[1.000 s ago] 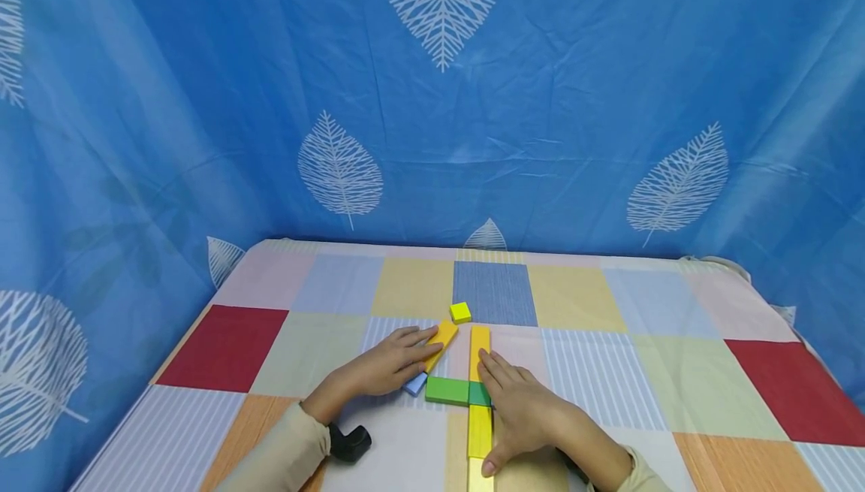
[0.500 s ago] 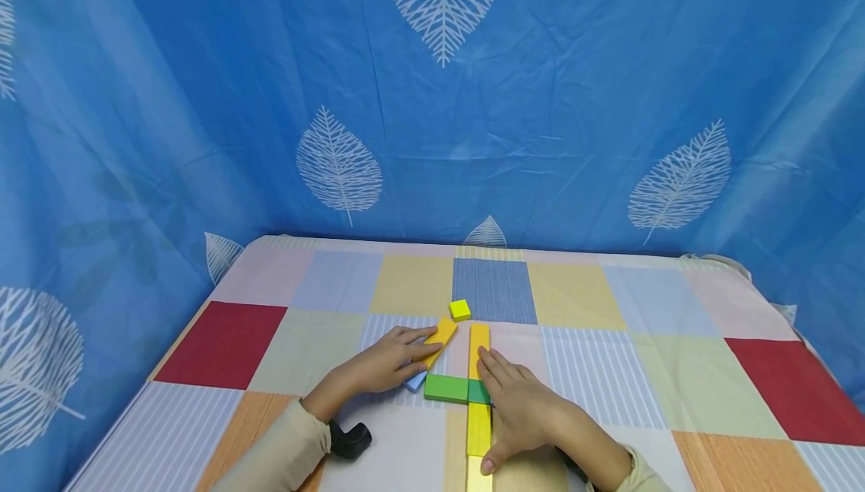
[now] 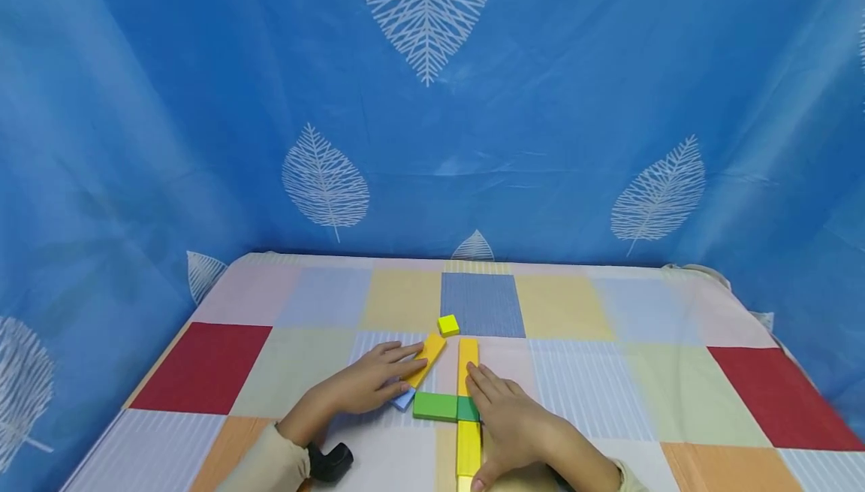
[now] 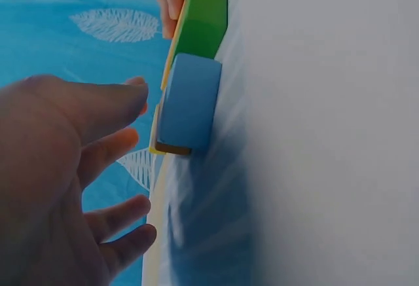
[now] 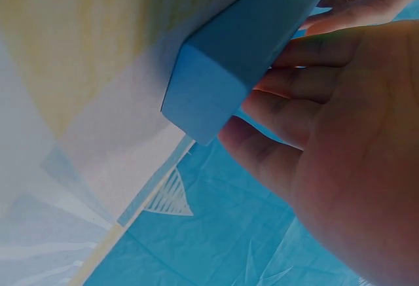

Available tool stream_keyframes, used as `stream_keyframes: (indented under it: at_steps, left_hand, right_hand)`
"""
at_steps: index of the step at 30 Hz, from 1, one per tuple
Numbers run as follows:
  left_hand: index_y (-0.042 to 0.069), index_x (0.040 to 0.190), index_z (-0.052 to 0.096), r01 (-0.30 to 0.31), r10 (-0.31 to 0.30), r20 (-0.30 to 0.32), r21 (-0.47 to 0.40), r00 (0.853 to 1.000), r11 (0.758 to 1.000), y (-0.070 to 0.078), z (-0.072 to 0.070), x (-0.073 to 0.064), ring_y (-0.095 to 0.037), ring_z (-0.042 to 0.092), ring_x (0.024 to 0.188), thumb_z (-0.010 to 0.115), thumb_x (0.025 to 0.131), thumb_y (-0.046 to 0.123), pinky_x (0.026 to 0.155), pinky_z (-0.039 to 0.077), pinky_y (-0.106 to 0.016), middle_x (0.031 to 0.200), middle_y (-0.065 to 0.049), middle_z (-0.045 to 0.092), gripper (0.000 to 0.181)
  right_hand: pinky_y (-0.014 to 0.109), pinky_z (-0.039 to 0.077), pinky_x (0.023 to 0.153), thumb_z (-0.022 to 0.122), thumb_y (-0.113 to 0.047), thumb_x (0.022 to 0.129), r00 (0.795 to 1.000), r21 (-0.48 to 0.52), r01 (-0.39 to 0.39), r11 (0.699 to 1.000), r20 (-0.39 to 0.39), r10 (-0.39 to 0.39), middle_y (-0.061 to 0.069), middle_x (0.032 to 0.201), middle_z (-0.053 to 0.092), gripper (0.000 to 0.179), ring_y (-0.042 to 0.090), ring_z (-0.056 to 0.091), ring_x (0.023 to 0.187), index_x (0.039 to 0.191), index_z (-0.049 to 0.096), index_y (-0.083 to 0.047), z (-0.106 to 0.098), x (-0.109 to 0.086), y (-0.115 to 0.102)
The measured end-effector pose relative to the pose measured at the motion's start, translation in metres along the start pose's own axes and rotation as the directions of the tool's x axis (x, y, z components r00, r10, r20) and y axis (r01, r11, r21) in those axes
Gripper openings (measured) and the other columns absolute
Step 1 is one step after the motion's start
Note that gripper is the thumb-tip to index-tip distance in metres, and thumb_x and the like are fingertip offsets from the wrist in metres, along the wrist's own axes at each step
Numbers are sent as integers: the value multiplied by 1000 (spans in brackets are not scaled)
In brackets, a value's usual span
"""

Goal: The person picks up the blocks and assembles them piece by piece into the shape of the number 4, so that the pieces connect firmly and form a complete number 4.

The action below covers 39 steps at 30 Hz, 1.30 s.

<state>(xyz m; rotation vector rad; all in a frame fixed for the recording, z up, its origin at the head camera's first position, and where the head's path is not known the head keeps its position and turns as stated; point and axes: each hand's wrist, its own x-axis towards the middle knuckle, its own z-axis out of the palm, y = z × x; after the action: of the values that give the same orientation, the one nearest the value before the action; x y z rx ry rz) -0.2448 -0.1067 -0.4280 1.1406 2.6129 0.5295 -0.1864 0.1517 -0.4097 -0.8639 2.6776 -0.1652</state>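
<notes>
My left hand (image 3: 374,381) lies with extended fingers on a slanted orange block (image 3: 432,348). Beside its thumb, a small blue block (image 3: 404,399) meets that block's near end; the left wrist view shows the blue block's (image 4: 190,99) end face. My right hand (image 3: 516,426), fingers straight, rests along a row: an orange block (image 3: 468,357), a teal piece (image 3: 468,408), a yellow block (image 3: 468,447) and a pale yellow one at the bottom edge. A green block (image 3: 435,406) juts left from the teal piece. Under my right fingers sits a blue block (image 5: 209,70), hidden in the head view.
A small yellow cube (image 3: 448,325) stands beyond the slanted block. A patchwork cloth (image 3: 574,304) covers the table, and a blue leaf-patterned curtain (image 3: 527,101) encloses its back and sides. Something black (image 3: 330,463) is strapped to my left wrist.
The head view has shifted, so the table and hands appear lower and further left. Both hands and the blocks keep about the same places relative to one another.
</notes>
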Motion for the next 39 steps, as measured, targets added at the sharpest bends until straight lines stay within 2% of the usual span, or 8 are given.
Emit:
stream_keyframes:
  at_steps: [4, 9, 13, 27, 39]
  left_hand:
    - [17, 140, 39, 38, -38, 1, -10, 999, 999, 3, 1, -9, -36, 25, 135, 44, 96, 30, 105, 25, -55, 149, -2, 30, 46]
    - [15, 140, 38, 41, -42, -9, -48, 999, 998, 7, 4, -8, -35, 27, 135, 44, 95, 33, 105, 26, -55, 148, -2, 31, 49]
    - [17, 141, 35, 55, -55, 4, -40, 998, 998, 6, 8, -12, -33, 28, 135, 43, 96, 34, 105, 26, -54, 149, 0, 29, 50]
    - [17, 143, 31, 20, -21, 14, 28, 1000, 999, 1, 6, -8, -30, 26, 136, 40, 97, 30, 107, 25, -49, 151, 1, 25, 49]
    - [17, 143, 32, 25, -25, 18, 23, 1000, 999, 0, 7, -10, -29, 28, 135, 41, 97, 30, 108, 25, -48, 150, 1, 26, 49]
  right_hand:
    - [50, 26, 106, 63, -79, 50, 1000, -29, 6, 1000, -4, -6, 18, 151, 15, 127, 32, 16, 139, 142, 26, 1, 2, 3, -4]
    - [50, 27, 106, 64, -78, 50, 1000, -49, -13, 999, -2, 13, 18, 151, 15, 127, 32, 16, 139, 142, 26, 1, 1, -1, -2]
    - [50, 27, 106, 63, -79, 50, 1000, -29, -9, 1000, 8, 9, 18, 151, 14, 128, 32, 16, 139, 142, 25, 1, 2, 0, -3]
    - [52, 24, 106, 63, -79, 48, 1000, 23, 6, 1000, -12, -5, 21, 151, 14, 130, 35, 15, 139, 141, 25, 5, -3, 1, 0]
    - [52, 25, 106, 66, -76, 47, 1000, 16, 14, 1000, -26, -13, 22, 150, 17, 130, 36, 15, 138, 140, 27, 6, -2, 1, -2]
